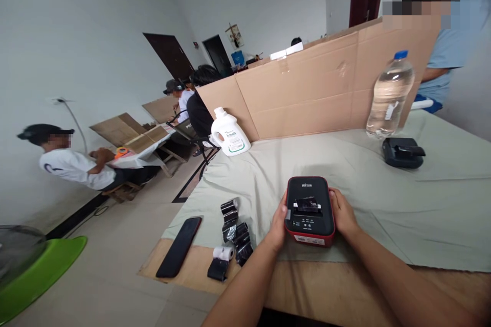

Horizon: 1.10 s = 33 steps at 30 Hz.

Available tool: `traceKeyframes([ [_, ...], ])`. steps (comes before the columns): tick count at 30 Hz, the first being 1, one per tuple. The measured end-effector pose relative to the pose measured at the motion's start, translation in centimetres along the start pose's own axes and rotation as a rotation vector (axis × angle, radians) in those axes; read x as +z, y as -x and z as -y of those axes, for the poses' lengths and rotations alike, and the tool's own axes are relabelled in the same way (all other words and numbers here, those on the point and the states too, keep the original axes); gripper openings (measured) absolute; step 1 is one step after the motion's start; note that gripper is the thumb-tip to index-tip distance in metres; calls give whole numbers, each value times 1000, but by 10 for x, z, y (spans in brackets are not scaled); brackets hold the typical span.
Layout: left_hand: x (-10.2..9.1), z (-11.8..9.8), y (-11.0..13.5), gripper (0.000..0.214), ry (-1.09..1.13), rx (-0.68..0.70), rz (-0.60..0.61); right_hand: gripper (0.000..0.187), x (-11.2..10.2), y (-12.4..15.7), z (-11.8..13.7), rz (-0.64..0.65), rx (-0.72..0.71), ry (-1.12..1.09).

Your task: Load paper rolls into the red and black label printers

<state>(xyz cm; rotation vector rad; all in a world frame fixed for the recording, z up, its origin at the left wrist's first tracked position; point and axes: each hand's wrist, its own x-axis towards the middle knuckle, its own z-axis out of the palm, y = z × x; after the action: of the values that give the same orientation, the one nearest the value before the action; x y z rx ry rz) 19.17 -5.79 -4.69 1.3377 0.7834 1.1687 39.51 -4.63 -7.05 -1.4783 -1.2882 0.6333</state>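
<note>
A black and red box-shaped printer (309,189) sits on the cloth in front of me, between my two hands. My left hand (279,225) is pressed along its left side, and my right hand (343,214) holds its right side. From a slot in its top sticks a short piece of shiny dark film (308,205) with white ends. To the left of my hands lie several small rolls wrapped in black (240,237). Among them is a white roll (223,252) with a black strip hanging from it. The undersides of my fingers are partly hidden.
A dark phone (179,247) lies at the table's left edge. Behind stand a white jug (229,135) and a water bottle (391,94), before a cardboard partition (303,94). A black device (403,153) lies at right. Other people (76,163) sit beyond the table.
</note>
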Motion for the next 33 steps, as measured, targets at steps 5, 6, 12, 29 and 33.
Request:
traceKeyframes([
  [5,-3,-17,4,69,-75,16,135,56,1,11,7,-83,29,-215],
  [6,-2,-19,4,69,-37,-19,131,55,2,12,7,-81,35,-220],
  [12,-14,-33,-20,52,269,-306,-63,45,9,12,4,9,-13,-88],
  [29,-194,-70,-165,29,-70,-329,-880,39,13,18,9,139,-74,108],
  [33,-214,-76,-157,31,-304,-327,-963,38,13,19,5,151,-81,116],
])
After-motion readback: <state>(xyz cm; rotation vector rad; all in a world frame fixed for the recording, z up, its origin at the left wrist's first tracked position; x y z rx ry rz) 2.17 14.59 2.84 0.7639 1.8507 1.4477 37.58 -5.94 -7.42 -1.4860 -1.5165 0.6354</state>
